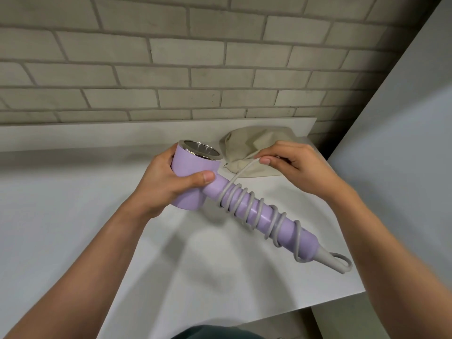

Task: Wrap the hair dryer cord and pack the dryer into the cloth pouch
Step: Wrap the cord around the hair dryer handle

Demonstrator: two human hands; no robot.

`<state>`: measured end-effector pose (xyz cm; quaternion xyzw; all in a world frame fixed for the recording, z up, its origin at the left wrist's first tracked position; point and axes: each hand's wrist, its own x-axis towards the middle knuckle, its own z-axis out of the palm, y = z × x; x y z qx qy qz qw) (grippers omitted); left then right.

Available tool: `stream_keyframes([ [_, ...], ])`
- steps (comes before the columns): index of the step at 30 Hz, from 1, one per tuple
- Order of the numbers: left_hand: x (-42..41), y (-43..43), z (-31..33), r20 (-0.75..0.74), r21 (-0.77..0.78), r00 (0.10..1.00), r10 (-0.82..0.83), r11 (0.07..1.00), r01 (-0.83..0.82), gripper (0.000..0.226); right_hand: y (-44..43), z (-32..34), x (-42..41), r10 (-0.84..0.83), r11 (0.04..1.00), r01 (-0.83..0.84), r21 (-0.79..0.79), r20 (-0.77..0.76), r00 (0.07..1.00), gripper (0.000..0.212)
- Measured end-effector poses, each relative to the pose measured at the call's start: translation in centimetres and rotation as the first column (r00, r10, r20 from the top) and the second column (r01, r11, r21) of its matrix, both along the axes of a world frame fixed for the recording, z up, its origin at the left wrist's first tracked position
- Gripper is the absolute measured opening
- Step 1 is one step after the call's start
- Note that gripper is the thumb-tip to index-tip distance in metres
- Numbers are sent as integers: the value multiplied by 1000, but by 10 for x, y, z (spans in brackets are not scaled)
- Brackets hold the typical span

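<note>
A lilac hair dryer (266,216) with a chrome-rimmed barrel is held above the white table (61,216), handle pointing down to the right. My left hand (168,182) grips its barrel. The grey cord (247,201) coils in several turns down the handle and loops at the handle's end. My right hand (291,159) pinches the free stretch of cord just above the handle, over the pouch. The beige cloth pouch (254,145) lies crumpled on the table behind the dryer, near the wall. The plug is hidden.
A grey brick wall (195,57) rises behind the table. A pale panel (403,143) stands at the right, close to the pouch. The table's front right edge (318,307) runs beneath my right forearm.
</note>
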<state>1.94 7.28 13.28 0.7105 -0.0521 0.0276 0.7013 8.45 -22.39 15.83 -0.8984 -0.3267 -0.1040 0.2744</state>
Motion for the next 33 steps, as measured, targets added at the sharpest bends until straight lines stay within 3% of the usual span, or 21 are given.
stream_keyframes([
  [5,0,-8,4,-15,-100,1000,-9,995,7,64,2,-25,1,-16,994,23,104,-68,998,22],
  [8,3,-15,4,-34,-161,999,36,986,-41,61,15,-33,-13,51,996,-42,79,-112,992,20],
  [9,4,-18,3,-41,-169,997,65,983,-71,61,18,-43,-18,51,995,-37,89,-167,985,18],
  [10,6,-19,2,-49,-173,994,99,979,-106,60,24,-37,-24,55,998,-37,51,-406,912,28],
  [12,10,-22,0,-67,-171,981,180,967,-189,55,31,-50,-35,-88,996,82,-33,-309,947,57],
  [13,13,-22,-2,-75,-163,971,225,958,-235,53,39,-56,-43,-26,997,-16,-79,-505,863,49],
  [14,15,-22,-3,-83,-148,960,269,949,-278,52,48,-64,-54,-29,982,-65,-175,-490,871,36],
  [15,16,-21,-6,-90,-129,946,311,938,-321,53,52,-80,-46,-53,967,13,-255,-151,987,30],
  [16,18,-19,-9,-93,-108,932,350,927,-359,54,56,-77,-49,9,956,-35,-291,-91,996,29],
  [19,22,-14,-18,-92,-29,886,454,888,-459,57,70,-68,-64,37,969,-96,-227,-253,967,25],
  [21,24,-11,-23,-90,14,863,497,867,-498,58,75,-61,-68,23,938,-118,-325,-281,959,22],
  [24,25,-9,-29,-64,137,839,540,838,-529,65,79,-53,-72,31,880,-135,-455,-228,973,17],
  [29,20,-10,-33,34,335,844,536,789,-515,65,81,-29,-78,6,873,-125,-472,-246,969,13],
  [33,18,-11,-31,61,483,878,476,755,-443,74,78,-12,-76,27,845,-88,-528,-122,992,12],
])
